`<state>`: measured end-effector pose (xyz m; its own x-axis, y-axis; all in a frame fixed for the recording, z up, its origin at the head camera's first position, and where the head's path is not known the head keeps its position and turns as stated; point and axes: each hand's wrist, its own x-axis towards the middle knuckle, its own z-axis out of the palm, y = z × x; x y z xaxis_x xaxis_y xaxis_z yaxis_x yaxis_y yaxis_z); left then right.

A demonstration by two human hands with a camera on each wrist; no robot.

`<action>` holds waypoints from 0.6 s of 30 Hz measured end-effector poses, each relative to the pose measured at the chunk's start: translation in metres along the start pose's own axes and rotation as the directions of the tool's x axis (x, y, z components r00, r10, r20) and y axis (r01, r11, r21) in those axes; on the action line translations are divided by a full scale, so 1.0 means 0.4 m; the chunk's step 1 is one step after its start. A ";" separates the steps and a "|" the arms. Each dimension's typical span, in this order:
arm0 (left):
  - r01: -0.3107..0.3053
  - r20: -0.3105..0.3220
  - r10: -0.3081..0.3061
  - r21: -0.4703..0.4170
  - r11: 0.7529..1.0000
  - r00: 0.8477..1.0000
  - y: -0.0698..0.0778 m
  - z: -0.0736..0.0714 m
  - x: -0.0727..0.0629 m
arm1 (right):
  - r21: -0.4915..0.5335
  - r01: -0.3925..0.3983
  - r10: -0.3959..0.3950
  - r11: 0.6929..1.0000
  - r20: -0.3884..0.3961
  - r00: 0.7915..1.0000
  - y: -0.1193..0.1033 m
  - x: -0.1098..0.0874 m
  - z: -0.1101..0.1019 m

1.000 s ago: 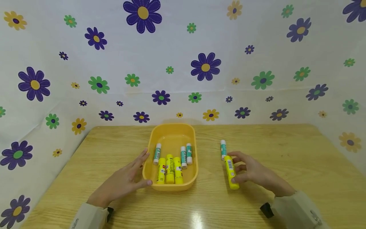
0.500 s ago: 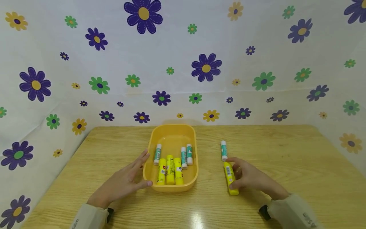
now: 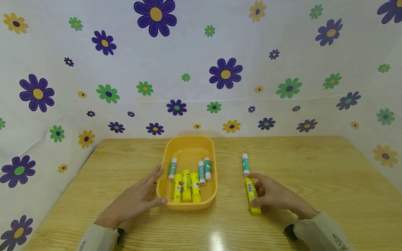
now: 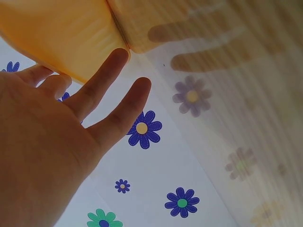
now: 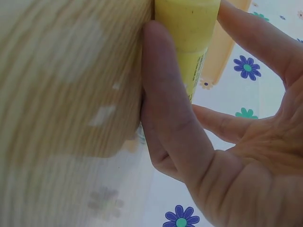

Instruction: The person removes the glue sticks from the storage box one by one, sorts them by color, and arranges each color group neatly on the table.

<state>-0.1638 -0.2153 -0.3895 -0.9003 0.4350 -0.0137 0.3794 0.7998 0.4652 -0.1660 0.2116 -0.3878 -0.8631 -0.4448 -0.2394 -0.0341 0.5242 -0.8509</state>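
Observation:
In the head view my right hand (image 3: pixel 273 193) holds a yellow glue stick (image 3: pixel 251 195) low over the table, thumb on its near end and fingers along its far part. The right wrist view shows the yellow glue stick (image 5: pixel 189 28) between thumb and fingers, fingertips right at the wood. Just beyond it lies a smaller teal glue stick (image 3: pixel 245 164) with white ends. My left hand (image 3: pixel 132 202) rests its spread, fairly straight fingers against the left side of a yellow-orange tray (image 3: pixel 191 206); the left wrist view shows the fingers (image 4: pixel 111 71) at its wall.
Inside the tray, three yellow glue sticks (image 3: pixel 186 186) lie side by side at the near end. A teal glue stick (image 3: pixel 172 169) lies at the left, and two more teal ones at the right (image 3: pixel 208 169). A flowered cloth (image 3: pixel 188 90) stands behind the wooden table (image 3: pixel 298 164).
My right hand has brought the yellow glue stick down and slightly nearer, off its overlap with the teal one; in the last half second it barely moves. The left hand stays on the tray.

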 end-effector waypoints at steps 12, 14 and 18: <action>0.017 0.006 -0.017 -0.004 1.000 1.000 -0.002 0.004 -0.002 | 0.010 -0.027 0.027 1.000 -0.011 1.000 -0.005 -0.001 -0.004; 0.020 0.007 -0.020 -0.008 1.000 1.000 -0.002 0.005 -0.001 | 0.021 -0.018 0.018 1.000 -0.006 1.000 -0.005 -0.003 -0.003; 0.018 0.004 -0.018 -0.012 1.000 1.000 -0.004 0.007 0.000 | 0.039 -0.028 0.028 0.999 -0.009 1.000 -0.004 -0.005 -0.001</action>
<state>-0.1639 -0.2154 -0.3929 -0.9063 0.4218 -0.0253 0.3603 0.8028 0.4751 -0.1643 0.2120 -0.3856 -0.8683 -0.4233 -0.2587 0.0091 0.5078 -0.8614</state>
